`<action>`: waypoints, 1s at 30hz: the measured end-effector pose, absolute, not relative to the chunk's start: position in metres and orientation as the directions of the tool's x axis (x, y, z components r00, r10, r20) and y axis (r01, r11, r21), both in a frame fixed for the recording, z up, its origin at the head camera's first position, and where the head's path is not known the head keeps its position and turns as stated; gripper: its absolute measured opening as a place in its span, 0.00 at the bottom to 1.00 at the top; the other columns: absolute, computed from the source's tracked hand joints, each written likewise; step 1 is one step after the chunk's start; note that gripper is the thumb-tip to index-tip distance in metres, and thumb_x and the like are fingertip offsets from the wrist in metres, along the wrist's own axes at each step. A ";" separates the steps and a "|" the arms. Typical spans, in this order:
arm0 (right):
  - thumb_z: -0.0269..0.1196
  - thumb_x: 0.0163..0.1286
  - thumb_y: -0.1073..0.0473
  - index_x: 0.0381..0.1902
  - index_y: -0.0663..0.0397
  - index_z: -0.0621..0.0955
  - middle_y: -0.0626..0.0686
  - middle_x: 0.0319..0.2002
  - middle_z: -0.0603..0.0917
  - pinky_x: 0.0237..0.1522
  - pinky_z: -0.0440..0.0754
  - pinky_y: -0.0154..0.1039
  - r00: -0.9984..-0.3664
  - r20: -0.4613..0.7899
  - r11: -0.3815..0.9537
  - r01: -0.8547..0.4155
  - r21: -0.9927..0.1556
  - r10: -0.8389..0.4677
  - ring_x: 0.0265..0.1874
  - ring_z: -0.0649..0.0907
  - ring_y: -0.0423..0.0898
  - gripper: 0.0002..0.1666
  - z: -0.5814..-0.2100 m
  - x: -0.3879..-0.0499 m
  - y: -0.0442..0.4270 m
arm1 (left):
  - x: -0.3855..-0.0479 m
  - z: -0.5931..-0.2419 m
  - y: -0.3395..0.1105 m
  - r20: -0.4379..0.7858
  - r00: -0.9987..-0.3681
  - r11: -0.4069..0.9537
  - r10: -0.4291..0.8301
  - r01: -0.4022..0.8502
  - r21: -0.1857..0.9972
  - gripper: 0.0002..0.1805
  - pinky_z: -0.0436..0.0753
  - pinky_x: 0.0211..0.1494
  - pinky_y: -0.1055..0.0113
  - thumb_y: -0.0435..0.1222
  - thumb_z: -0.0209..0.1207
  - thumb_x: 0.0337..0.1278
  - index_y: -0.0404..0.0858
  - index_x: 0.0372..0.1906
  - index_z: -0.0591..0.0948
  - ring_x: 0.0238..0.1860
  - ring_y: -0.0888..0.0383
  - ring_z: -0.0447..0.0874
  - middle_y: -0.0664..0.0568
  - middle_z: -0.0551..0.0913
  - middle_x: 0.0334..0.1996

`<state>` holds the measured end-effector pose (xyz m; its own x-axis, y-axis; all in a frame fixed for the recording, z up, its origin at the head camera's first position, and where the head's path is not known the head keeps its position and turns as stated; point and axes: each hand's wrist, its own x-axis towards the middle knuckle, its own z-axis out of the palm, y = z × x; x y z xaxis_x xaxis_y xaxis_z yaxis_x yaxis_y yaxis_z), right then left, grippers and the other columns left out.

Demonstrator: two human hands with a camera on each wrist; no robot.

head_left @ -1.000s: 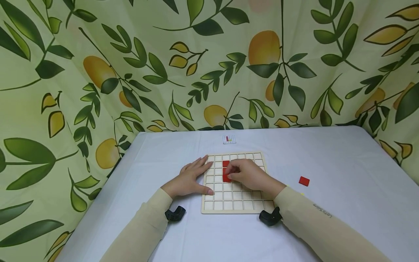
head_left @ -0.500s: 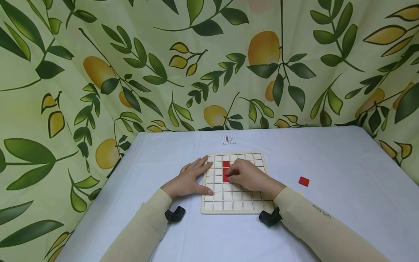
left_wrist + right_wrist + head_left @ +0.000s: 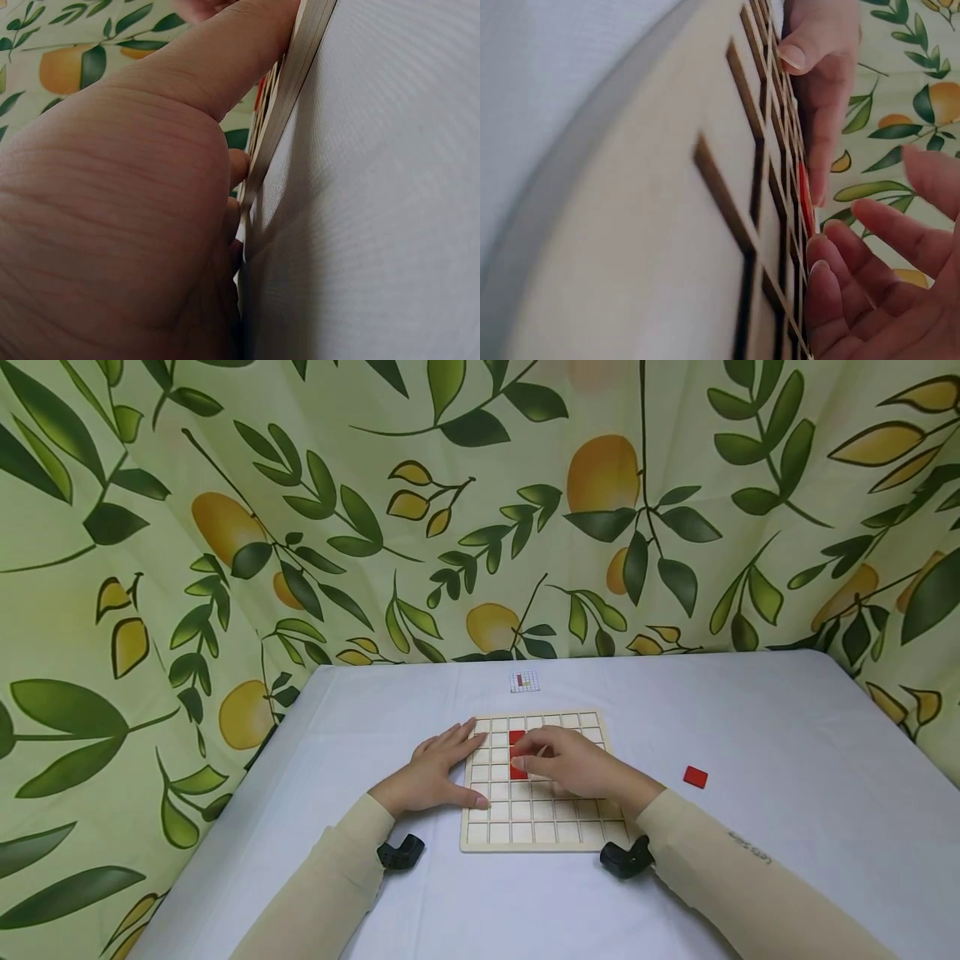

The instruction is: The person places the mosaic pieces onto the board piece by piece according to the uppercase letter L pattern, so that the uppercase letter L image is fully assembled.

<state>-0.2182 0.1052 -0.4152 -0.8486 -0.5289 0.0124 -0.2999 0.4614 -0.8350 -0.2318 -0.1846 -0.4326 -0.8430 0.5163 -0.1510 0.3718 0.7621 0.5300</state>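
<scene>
L hand (image 3: 433, 770) splayed on board (image 3: 525, 849), R hand (image 3: 572, 762) half-open by red tiles (image 3: 517, 737), both empty. Prob. seated; next, pinch R-side tile (image 3: 695, 777).

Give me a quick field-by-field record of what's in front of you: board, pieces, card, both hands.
Board: pale wooden grid board, flat on white cloth
On board: flat red tiles in one column, partly behind the right hand
Off board: loose flat red tile, right of the board
Beyond board: small white grid-printed card
Left hand: fingers spread, resting on board's left edge
Right hand: at the tile column; contact unclear
</scene>
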 end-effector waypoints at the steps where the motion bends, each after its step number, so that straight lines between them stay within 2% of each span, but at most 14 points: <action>1: 0.66 0.83 0.46 0.59 0.50 0.88 0.46 0.49 0.86 0.50 0.82 0.49 -0.850 0.008 0.446 -0.285 -0.849 -0.527 0.46 0.82 0.50 0.18 -0.414 -0.218 0.107 | -0.232 -0.433 -0.185 -0.150 -0.844 0.763 0.515 0.371 0.530 0.63 0.39 0.83 0.40 0.68 0.77 0.51 0.53 0.89 0.61 0.88 0.52 0.35 0.60 0.42 0.89; 5: 0.59 0.86 0.40 0.64 0.54 0.84 0.54 0.54 0.86 0.53 0.84 0.52 -0.858 -0.001 0.369 -0.219 -0.903 -0.514 0.50 0.84 0.54 0.27 -0.407 -0.218 0.115 | -0.232 -0.433 -0.185 -0.148 -0.844 0.764 0.515 0.374 0.526 0.63 0.39 0.83 0.41 0.67 0.77 0.51 0.53 0.89 0.61 0.88 0.52 0.36 0.60 0.42 0.89; 9: 0.51 0.90 0.40 0.70 0.62 0.79 0.61 0.57 0.85 0.57 0.84 0.54 -0.850 0.005 0.287 -0.184 -0.940 -0.526 0.54 0.85 0.58 0.32 -0.401 -0.219 0.124 | -0.232 -0.434 -0.186 -0.150 -0.843 0.765 0.516 0.375 0.523 0.63 0.39 0.83 0.41 0.67 0.77 0.51 0.53 0.89 0.61 0.88 0.52 0.35 0.60 0.42 0.89; 14: 0.43 0.91 0.36 0.76 0.59 0.76 0.60 0.60 0.84 0.60 0.84 0.52 -0.848 -0.002 0.245 -0.151 -0.958 -0.530 0.58 0.84 0.58 0.37 -0.396 -0.218 0.137 | -0.231 -0.433 -0.187 -0.147 -0.844 0.762 0.517 0.374 0.529 0.63 0.39 0.83 0.42 0.67 0.77 0.52 0.52 0.89 0.61 0.88 0.53 0.35 0.60 0.42 0.89; 18: 0.36 0.92 0.37 0.76 0.59 0.76 0.60 0.62 0.83 0.60 0.83 0.53 -0.847 0.035 0.199 -0.164 -0.966 -0.530 0.59 0.84 0.60 0.39 -0.394 -0.214 0.150 | -0.231 -0.434 -0.187 -0.140 -0.842 0.757 0.521 0.379 0.532 0.63 0.39 0.83 0.44 0.67 0.77 0.52 0.51 0.89 0.60 0.88 0.54 0.35 0.60 0.42 0.89; 23: 0.32 0.92 0.39 0.76 0.62 0.74 0.62 0.62 0.82 0.61 0.82 0.56 -0.845 0.079 0.162 -0.192 -0.968 -0.529 0.60 0.82 0.62 0.40 -0.393 -0.210 0.168 | -0.232 -0.436 -0.187 -0.133 -0.841 0.757 0.525 0.390 0.524 0.64 0.40 0.83 0.45 0.68 0.76 0.51 0.52 0.89 0.60 0.87 0.55 0.35 0.61 0.41 0.89; 30: 0.31 0.92 0.39 0.77 0.71 0.70 0.67 0.64 0.80 0.59 0.83 0.49 -0.842 0.132 0.113 -0.223 -0.968 -0.523 0.61 0.81 0.63 0.43 -0.393 -0.205 0.204 | -0.233 -0.436 -0.186 -0.132 -0.840 0.755 0.527 0.392 0.525 0.64 0.40 0.83 0.44 0.68 0.77 0.51 0.52 0.89 0.60 0.88 0.54 0.35 0.60 0.41 0.89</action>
<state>-0.2047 0.2035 -0.3932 -0.8420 -0.5231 0.1322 -0.2225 0.1134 -0.9683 -0.2330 -0.1857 -0.4357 -0.8395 0.5271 -0.1316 0.3921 0.7555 0.5249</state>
